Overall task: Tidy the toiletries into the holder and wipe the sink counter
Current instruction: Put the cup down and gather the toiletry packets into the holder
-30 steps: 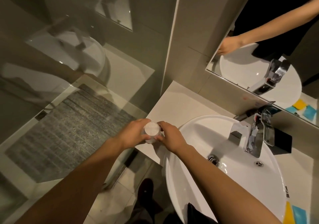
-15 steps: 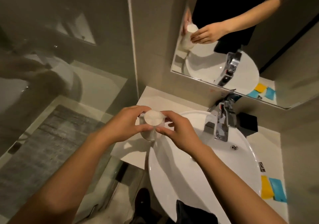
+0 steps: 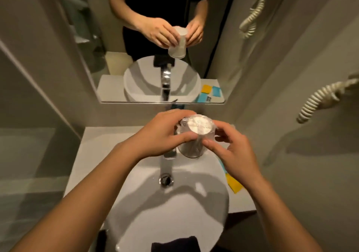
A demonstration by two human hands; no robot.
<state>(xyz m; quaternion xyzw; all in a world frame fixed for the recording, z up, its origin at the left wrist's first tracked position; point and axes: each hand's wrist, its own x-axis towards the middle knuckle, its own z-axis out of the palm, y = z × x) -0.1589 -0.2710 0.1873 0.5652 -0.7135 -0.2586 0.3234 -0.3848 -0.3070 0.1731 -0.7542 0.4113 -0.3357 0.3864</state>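
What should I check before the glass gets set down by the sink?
1. Grip on the glass: left hand wraps its side, right hand touches it with fingertips. Ok.
2. Glass covering: something white and wrapped sits over the top. Whether it must come off, cannot tell.
3. Glass height: held above the faucet, not resting on anything. Ok.
4. Landing spot on the counter left of the basin: bare. Ok.
5. Right side of the counter: yellow packet lying loose there. Not ok.
6. Holder for the toiletries: none in view. Cannot tell.
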